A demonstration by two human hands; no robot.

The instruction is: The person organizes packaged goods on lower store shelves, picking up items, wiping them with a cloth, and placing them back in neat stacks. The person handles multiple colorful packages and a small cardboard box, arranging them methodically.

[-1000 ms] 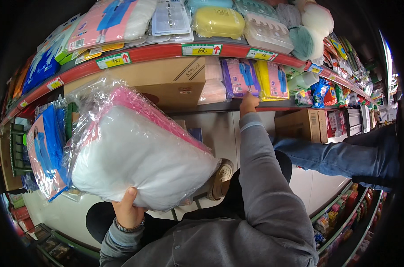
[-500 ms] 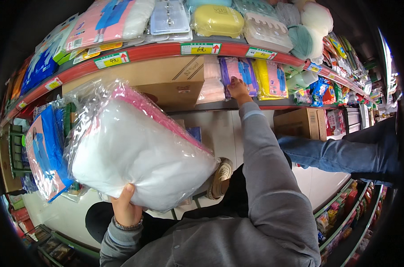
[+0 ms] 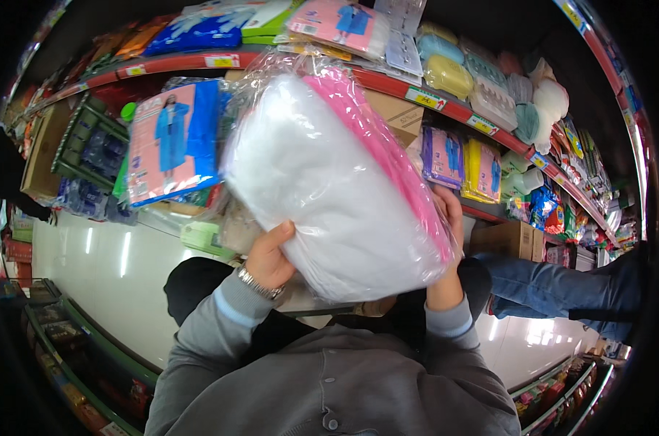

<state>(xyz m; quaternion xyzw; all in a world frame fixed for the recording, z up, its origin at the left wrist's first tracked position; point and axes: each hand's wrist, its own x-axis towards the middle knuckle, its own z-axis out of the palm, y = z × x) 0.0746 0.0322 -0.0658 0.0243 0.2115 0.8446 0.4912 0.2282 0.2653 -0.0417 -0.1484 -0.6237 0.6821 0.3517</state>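
Ok so the upper shelf (image 3: 454, 111) runs past me with its red front edge, and a brown carton (image 3: 395, 116) peeks out below that edge, partly hidden by what I'm holding. That's a fat white pack (image 3: 322, 182) in slippery clear film, held up in front of the shelf and tilted, with its upper end overlapping the red edge from where I look. Can't tell if it touches. A pink pack (image 3: 387, 152) shows along its right side, looks stacked underneath.

Just left is a blue raincoat packet (image 3: 173, 142). On the lower shelf, right of my load, sit a purple raincoat packet (image 3: 442, 156) and a yellow raincoat packet (image 3: 482, 171), side by side near the front edge.

My left hand (image 3: 271, 258) has the near-left edge of the white pack, thumb pressed on top, fingers hidden below. My right hand (image 3: 453, 218) is half curled against the right end, by the pink. Its thumb is hidden, so can't tell if it pinches or just props.

Tip: squishy stuff in film likely slides, so I'd want a palm under the lower end, even thumb pressure, and both layers squeezed together, not just the top one.
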